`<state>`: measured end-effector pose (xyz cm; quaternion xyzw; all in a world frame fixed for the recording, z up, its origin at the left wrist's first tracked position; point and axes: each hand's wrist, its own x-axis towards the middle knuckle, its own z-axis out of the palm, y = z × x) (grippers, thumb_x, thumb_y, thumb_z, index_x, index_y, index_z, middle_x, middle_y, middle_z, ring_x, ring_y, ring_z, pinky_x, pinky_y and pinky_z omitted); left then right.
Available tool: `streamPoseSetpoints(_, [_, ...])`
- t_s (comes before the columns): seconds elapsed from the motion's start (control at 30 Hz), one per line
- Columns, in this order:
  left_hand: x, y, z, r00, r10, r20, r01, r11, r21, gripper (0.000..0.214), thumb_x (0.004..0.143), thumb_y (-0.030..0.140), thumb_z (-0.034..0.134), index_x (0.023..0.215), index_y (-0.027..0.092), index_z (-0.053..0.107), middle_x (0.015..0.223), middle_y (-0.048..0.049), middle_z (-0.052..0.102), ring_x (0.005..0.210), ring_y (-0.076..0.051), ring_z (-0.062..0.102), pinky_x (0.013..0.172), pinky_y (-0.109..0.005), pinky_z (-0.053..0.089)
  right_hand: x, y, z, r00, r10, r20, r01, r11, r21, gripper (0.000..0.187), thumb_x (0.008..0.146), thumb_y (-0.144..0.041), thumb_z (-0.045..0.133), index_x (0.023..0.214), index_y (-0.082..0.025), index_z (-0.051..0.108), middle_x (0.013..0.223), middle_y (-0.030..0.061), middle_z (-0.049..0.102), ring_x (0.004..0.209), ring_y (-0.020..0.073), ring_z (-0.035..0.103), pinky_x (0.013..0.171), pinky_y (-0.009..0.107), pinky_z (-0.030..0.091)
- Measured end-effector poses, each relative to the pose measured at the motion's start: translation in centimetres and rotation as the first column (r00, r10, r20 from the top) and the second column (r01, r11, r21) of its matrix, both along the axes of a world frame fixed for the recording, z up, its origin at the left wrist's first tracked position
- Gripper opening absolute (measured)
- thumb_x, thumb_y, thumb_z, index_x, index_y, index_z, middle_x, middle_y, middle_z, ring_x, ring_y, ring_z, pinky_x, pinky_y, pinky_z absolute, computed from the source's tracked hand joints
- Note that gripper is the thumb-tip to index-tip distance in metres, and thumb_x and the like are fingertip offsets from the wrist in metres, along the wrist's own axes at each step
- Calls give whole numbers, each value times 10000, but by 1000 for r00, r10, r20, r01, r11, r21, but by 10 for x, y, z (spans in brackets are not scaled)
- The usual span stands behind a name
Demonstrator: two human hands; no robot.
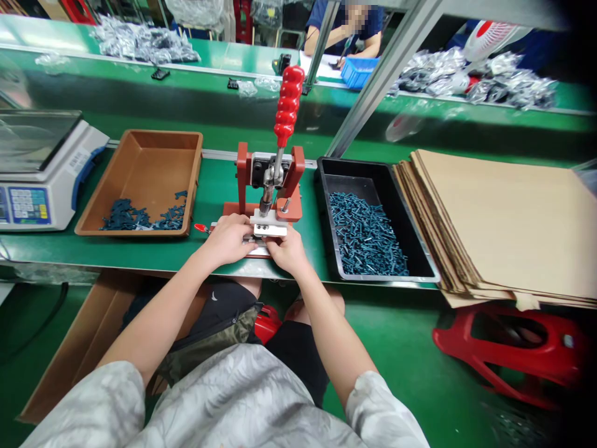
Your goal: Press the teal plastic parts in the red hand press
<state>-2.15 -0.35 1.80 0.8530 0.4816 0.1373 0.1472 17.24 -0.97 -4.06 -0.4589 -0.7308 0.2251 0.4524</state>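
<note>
Both hands work at a toggle clamp press (270,177) on the green bench. Its red ribbed handle (288,102) stands nearly upright over a white metal block (270,229). My left hand (231,239) rests against the block's left side with fingers bent inward. From the right, my right hand (288,250) reaches under the block's front edge, fingers closed. Any small part between the fingertips is hidden. A small red-tipped lever (201,228) sticks out left of my left hand.
Left stands a brown tray (161,146) with dark blue clips, beside a weighing scale (41,171). Right are a black tray (347,167) of blue pins and stacked cardboard sheets (517,230). A metal post (359,106) rises behind. Across the bench a person sits near a blue basket (358,73).
</note>
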Motion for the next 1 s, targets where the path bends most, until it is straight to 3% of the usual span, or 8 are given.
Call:
streamPoseSetpoints(0.13, [-15, -19, 3, 997, -7, 71, -7, 979, 206, 218, 858, 300, 652, 1036, 223, 752, 1218, -116, 665, 1170, -314, 585, 1083, -547, 405, -1, 0, -1, 1000, 3, 12, -3, 999, 34, 216, 834, -165, 617, 996, -204, 755, 1096, 90, 710, 1001, 245, 685, 928, 384, 558])
streamPoseSetpoints(0.23, [-38, -23, 0, 919, 192, 345, -332, 850, 409, 296, 870, 333, 662, 1144, 227, 702, 1326, -118, 615, 1270, -310, 539, 1163, -551, 335, -3, -1, 0, 1000, 30, 9, -30, 999, 45, 202, 845, -155, 605, 964, -209, 759, 1093, 86, 708, 1014, 240, 680, 933, 376, 555])
streamPoseSetpoints(0.3, [-46, -17, -4, 780, 276, 561, -514, 794, 325, 391, 911, 395, 617, 1257, 212, 631, 1342, -132, 597, 1283, -291, 544, 1136, -497, 398, -4, -1, 1, 999, 36, -2, -36, 998, 47, 194, 847, -150, 598, 932, -210, 761, 1091, 84, 709, 1026, 237, 677, 931, 367, 554])
streamPoseSetpoints(0.37, [-41, -8, -9, 686, 291, 667, -506, 849, 151, 494, 994, 461, 449, 1410, 198, 491, 1384, -156, 573, 1281, -264, 569, 1098, -454, 453, -5, -1, 2, 999, 39, -27, -38, 998, 42, 201, 838, -140, 596, 925, -214, 762, 1102, 81, 708, 1048, 236, 672, 944, 366, 547])
streamPoseSetpoints(0.53, [-8, -5, -21, 880, 163, 446, -241, 963, 124, 727, 984, 626, 327, 1554, 178, 288, 1560, -190, 415, 1456, -329, 395, 1198, -545, 324, -1, 5, 5, 991, 67, -113, -77, 993, -86, 230, 807, -113, 590, 950, -199, 748, 1064, 71, 731, 1001, 228, 686, 930, 357, 541])
streamPoseSetpoints(0.67, [-16, -5, -19, 848, 204, 489, -224, 974, -18, 745, 985, 647, 272, 1566, 179, 267, 1588, -182, 383, 1485, -308, 358, 1227, -537, 291, 1, 12, 6, 986, 40, -159, -85, 955, -283, 313, 789, -71, 555, 1025, -174, 733, 1000, 64, 765, 929, 226, 711, 863, 339, 559])
streamPoseSetpoints(0.83, [-9, 22, 43, 620, 149, 770, -343, 934, 96, 574, 1009, 527, 395, 1506, 241, 372, 1586, -139, 392, 1490, -257, 354, 1257, -468, 255, 0, 16, 13, 965, 103, -241, -187, 914, -359, 317, 780, -68, 565, 1018, -177, 743, 1050, 48, 778, 994, 236, 718, 910, 357, 564])
streamPoseSetpoints(1.0, [41, 24, 129, 559, -148, 816, -108, 963, 248, 578, 992, 430, 497, 1522, 292, 309, 1483, -129, 497, 1252, -234, 595, 1079, -417, 496, -2, 13, 18, 962, 67, -263, -163, 917, -365, 334, 766, -59, 572, 1033, -173, 736, 1056, 50, 782, 1004, 243, 725, 917, 363, 564])
